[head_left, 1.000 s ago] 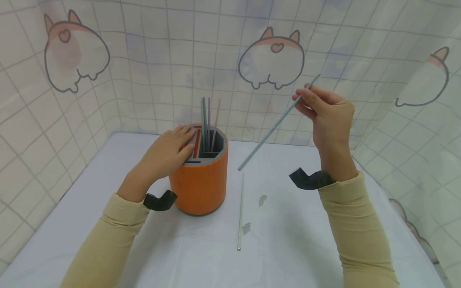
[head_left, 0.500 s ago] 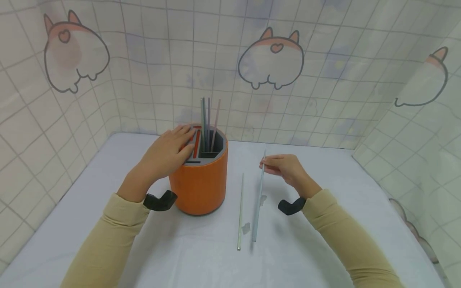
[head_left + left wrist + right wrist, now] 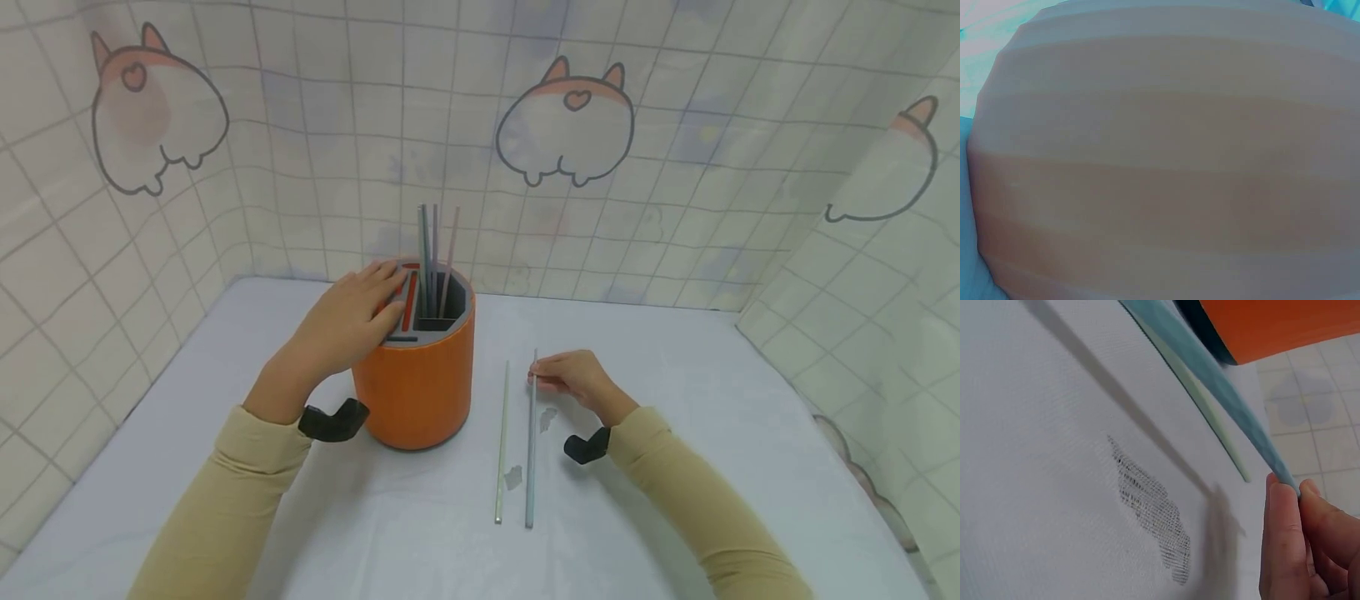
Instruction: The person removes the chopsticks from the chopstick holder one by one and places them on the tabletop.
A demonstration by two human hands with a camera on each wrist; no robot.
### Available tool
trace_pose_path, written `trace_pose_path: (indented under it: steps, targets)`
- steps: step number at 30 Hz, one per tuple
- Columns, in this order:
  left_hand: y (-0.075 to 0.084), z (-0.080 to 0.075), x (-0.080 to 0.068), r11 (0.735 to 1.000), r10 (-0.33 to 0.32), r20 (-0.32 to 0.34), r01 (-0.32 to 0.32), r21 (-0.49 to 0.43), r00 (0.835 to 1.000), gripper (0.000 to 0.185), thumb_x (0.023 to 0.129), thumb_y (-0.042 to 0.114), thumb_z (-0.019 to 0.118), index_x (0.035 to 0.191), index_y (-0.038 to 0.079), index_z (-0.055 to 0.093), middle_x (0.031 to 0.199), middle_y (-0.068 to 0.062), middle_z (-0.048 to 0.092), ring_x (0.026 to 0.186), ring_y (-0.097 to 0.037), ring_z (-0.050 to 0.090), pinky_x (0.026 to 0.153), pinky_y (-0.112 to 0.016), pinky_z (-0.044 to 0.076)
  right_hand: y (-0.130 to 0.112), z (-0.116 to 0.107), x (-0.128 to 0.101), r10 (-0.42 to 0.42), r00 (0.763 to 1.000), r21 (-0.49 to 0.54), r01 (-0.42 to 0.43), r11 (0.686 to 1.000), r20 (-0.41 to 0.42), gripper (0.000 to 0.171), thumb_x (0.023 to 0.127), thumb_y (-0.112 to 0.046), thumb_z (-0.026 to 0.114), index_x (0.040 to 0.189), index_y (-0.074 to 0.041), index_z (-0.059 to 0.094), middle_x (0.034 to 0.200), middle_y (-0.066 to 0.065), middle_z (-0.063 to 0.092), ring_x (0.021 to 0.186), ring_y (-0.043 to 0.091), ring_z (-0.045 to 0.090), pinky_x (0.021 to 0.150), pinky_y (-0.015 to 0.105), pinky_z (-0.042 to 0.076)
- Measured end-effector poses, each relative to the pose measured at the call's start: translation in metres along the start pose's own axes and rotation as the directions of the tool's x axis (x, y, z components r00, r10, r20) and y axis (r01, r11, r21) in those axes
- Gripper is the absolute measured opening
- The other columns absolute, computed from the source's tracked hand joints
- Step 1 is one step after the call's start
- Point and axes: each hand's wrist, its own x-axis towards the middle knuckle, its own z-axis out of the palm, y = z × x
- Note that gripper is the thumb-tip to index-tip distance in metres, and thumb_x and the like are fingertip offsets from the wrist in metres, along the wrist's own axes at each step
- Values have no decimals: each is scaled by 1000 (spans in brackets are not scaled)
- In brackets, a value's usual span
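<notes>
My left hand (image 3: 341,321) rests on the top of an orange round utensil holder (image 3: 416,396), its fingers laid over the slotted grey lid (image 3: 442,335). My right hand (image 3: 573,379) pinches the far end of a light blue chopstick (image 3: 531,467) between thumb and fingers. In the right wrist view this chopstick (image 3: 1216,381) slants away from the fingertips, its shadow on the cloth beneath. Just left of it lies a pale green chopstick (image 3: 502,442), roughly parallel. Several more chopsticks (image 3: 427,258) stand upright in the holder's open compartment.
A white cloth (image 3: 637,533) covers the table, with two small grey patches (image 3: 513,477) near the chopsticks. Behind hangs a grid-patterned curtain (image 3: 300,208) with cartoon animals. A blurred brownish surface (image 3: 1160,137) fills most of the left wrist view.
My right hand has come down and left from above the table, bringing the blue chopstick from a raised slant to beside the green one. The left hand has stayed on the holder.
</notes>
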Motion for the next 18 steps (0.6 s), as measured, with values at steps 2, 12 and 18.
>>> trace_pose_path:
  steps: [2,12,18]
  targets:
    - [0,0,-1,1000,-2,3,2,3,1000,56,107,31,32,157,6,26,166,-15,20,155,-36,13,127,-53,10,4,1,3,-3,1000,-27,3,1000,-11,37,90,-5,71,120,14,64,78,0,74,67,5,71,64,15,58]
    - [1,1,0,1000,-7,4,7,19,1000,57,107,29,34,157,5,26,166,-16,20,155,-35,14,128,-52,10,4,-2,13,-71,988,-318,25,948,-135,29,87,-15,77,107,6,74,72,-1,75,60,1,66,62,14,54]
    - [-1,1,-1,1000,3,-10,-2,5,1000,56,107,30,34,157,5,27,165,-16,22,155,-35,15,128,-52,11,-51,10,2,-179,977,-107,167,980,-113,35,89,-11,74,119,6,69,110,16,75,74,3,73,76,20,61]
